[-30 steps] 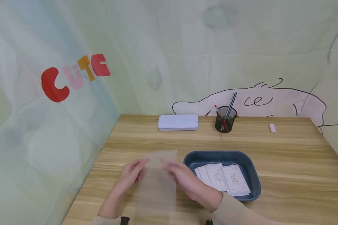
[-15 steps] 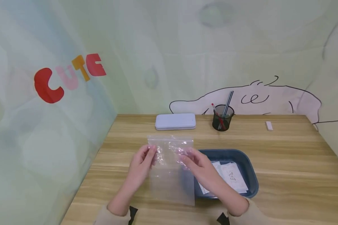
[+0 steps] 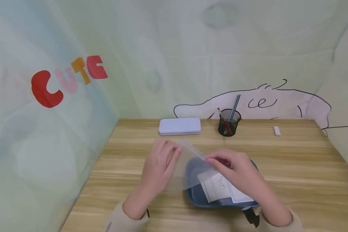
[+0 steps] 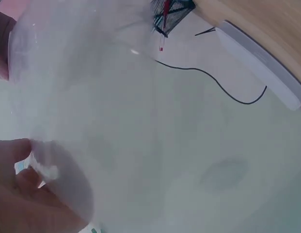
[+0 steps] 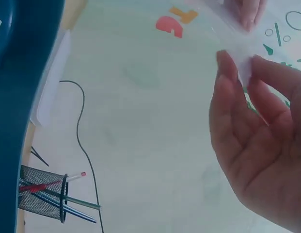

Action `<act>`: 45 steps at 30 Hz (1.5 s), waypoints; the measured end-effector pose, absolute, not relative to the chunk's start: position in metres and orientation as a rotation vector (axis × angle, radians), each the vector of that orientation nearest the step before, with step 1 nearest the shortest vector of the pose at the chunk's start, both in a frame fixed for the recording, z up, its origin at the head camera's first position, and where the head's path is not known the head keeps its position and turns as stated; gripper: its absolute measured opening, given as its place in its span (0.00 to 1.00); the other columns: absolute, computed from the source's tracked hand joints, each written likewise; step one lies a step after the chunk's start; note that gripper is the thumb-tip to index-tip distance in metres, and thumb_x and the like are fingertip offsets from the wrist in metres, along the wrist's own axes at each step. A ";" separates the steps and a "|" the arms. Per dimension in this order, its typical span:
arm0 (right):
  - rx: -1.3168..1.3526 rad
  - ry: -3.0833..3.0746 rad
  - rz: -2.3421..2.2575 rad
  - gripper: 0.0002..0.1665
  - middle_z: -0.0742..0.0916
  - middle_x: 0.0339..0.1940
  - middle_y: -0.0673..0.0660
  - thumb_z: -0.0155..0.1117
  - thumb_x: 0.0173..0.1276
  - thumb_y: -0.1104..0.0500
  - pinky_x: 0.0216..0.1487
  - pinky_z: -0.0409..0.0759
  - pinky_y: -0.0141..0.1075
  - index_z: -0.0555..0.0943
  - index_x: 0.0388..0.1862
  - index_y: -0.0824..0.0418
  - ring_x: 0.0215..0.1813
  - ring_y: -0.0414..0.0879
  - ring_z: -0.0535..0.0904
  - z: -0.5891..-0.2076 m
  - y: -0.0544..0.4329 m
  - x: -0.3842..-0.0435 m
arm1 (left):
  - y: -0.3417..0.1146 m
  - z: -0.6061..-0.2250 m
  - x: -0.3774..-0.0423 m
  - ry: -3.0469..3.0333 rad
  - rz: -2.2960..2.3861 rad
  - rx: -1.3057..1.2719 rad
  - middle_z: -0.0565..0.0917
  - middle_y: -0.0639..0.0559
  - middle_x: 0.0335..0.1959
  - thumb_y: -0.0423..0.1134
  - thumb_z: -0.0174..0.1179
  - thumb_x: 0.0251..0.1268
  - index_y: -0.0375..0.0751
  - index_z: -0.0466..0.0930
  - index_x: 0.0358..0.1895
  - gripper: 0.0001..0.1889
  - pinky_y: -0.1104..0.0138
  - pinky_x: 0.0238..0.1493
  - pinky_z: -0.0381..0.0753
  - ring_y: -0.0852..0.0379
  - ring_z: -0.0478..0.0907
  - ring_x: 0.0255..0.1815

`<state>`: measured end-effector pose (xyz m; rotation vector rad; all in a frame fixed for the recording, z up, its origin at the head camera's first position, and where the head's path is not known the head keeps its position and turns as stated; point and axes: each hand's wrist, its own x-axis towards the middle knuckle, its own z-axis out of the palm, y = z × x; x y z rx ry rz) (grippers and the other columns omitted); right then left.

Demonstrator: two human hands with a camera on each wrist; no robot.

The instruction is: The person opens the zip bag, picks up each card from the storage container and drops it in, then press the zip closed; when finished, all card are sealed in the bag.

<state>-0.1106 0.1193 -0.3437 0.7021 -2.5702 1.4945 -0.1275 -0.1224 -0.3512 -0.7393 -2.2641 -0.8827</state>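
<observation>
A clear plastic zip bag (image 3: 183, 170) is stretched between both hands, tilted, its zip edge running down toward the right. The left hand (image 3: 160, 164) pinches its upper left part between thumb and fingers. At the other end of the zip edge, the right hand (image 3: 235, 164) pinches the corner; the right wrist view shows thumb and fingertips meeting on the film (image 5: 245, 68). Behind the bag and right forearm lies a dark blue tray (image 3: 195, 198) with several white printed packets (image 3: 217, 190) in it, partly covered by bag and hand.
Toward the back of the wooden table (image 3: 127, 154) lie a white flat case (image 3: 179, 126) and a black mesh cup (image 3: 228, 127) with pens. A small white eraser-like block (image 3: 276, 130) is at the back right. Printed cloth (image 3: 150, 64) hangs behind and at the left.
Both hands have shifted the bag from low and blurred to raised and spread, then tilted it. The right hand has moved right along its top edge, over the tray.
</observation>
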 end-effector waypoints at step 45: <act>0.948 -2.130 2.131 0.07 0.83 0.33 0.54 0.63 0.64 0.72 0.27 0.80 0.38 0.79 0.31 0.61 0.33 0.49 0.77 -0.352 0.113 -0.106 | -0.078 -0.356 -0.116 -2.150 -1.269 -1.103 0.76 0.58 0.32 0.35 0.46 0.75 0.47 0.75 0.32 0.11 0.68 0.43 0.74 0.58 0.72 0.43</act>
